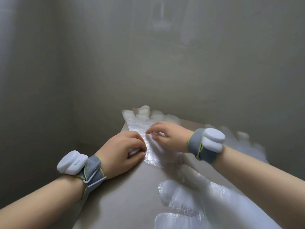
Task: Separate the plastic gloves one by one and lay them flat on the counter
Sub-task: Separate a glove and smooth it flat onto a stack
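Note:
A clear plastic glove [134, 120] lies flat near the far left corner of the steel counter [132, 187], its fingers pointing away from me. My left hand [122, 149] rests on the glove's left edge with fingers curled, pinching the plastic near the cuff. My right hand [166, 136] sits on the glove's right side, fingertips bent down onto the film. Whether it pinches a layer is unclear. More clear gloves [189, 195] lie flat on the counter nearer to me.
Further gloves [242, 138] lie at the right behind my right wrist. The counter's left edge drops off just beside my left hand. A grey wall [148, 63] rises close behind. Both wrists carry grey straps with white sensor pods.

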`<state>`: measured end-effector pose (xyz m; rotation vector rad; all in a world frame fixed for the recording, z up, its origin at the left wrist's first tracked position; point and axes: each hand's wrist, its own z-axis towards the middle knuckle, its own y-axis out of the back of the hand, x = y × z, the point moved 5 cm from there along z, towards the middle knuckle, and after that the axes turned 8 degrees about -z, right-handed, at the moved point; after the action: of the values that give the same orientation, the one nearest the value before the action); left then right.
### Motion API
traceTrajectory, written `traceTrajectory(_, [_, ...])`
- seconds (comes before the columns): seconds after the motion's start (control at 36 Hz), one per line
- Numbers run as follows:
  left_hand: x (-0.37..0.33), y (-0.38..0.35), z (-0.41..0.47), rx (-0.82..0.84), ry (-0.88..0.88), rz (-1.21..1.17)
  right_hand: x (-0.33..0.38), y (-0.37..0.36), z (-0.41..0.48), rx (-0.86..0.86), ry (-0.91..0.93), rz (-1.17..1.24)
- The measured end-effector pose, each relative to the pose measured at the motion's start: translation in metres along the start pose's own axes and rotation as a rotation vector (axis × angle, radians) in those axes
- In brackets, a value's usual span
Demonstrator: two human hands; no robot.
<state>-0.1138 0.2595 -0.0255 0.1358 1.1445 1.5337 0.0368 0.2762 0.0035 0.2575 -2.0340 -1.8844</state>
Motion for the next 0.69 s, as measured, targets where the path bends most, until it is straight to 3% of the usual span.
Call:
traceTrajectory(0.11, [0.0,-0.002,-0.001,-0.015,0.008,-0.014,-0.015,-0.002,0.037,-0.017,-0.022,-0.11])
traceTrajectory(0.31, [0.002,-0.002,-0.002,-0.022,0.019,-0.037,-0.055,0.007,0.066,-0.121,-0.248,-0.131])
traceTrajectory(0.69, [0.0,-0.002,-0.002,-0.01,0.016,-0.01,-0.027,0.014,-0.025,-0.114,-0.052,-0.083])
